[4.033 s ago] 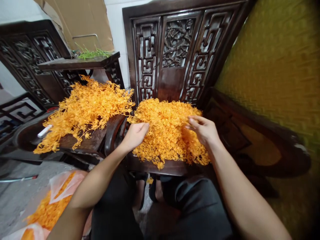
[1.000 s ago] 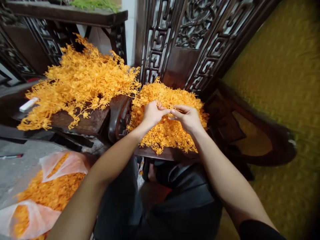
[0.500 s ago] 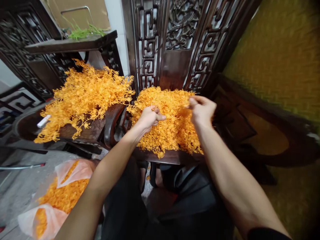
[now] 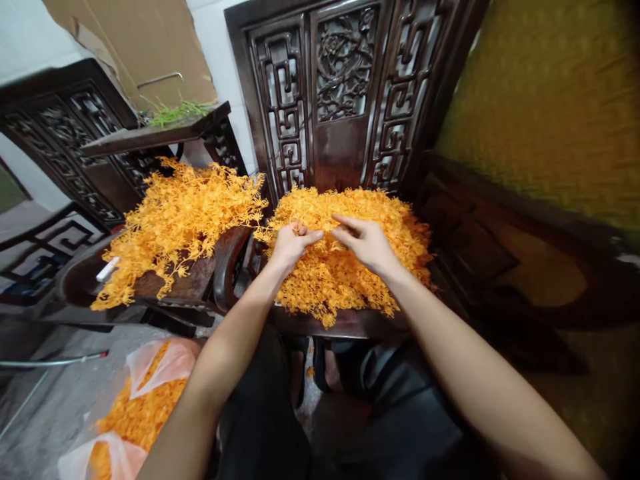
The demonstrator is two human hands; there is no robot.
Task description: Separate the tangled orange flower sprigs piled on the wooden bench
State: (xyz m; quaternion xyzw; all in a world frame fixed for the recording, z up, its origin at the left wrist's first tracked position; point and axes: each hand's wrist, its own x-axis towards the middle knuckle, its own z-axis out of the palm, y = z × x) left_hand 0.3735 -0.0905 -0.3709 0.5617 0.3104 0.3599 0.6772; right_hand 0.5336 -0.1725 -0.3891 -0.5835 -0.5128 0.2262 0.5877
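A large heap of orange, frilly plastic-looking sprigs (image 4: 350, 287) covers the seat of a dark carved wooden chair (image 4: 343, 150). Over the heap's left part, my left hand (image 4: 295, 243) is closed, thumb pointing right, with orange bits showing at its fingers; what exactly it pinches is too small to tell. Close on its right, my right hand (image 4: 363, 240) has its fingers apart and stretched toward the left, with nothing visible in them. A second orange pile (image 4: 185, 213) lies on the wooden seat at the left and reaches the first heap.
A plastic bag (image 4: 160, 370) of orange pieces stands on the floor at lower left. Green stems (image 4: 177, 113) lie on a wooden ledge (image 4: 150, 133). A curved armrest (image 4: 227, 267) stands between the seats. A white object (image 4: 108, 269) lies by the left pile.
My right hand has moved left from the heap's right side toward my left hand, and its fingers have opened. The camera view has shifted slightly.
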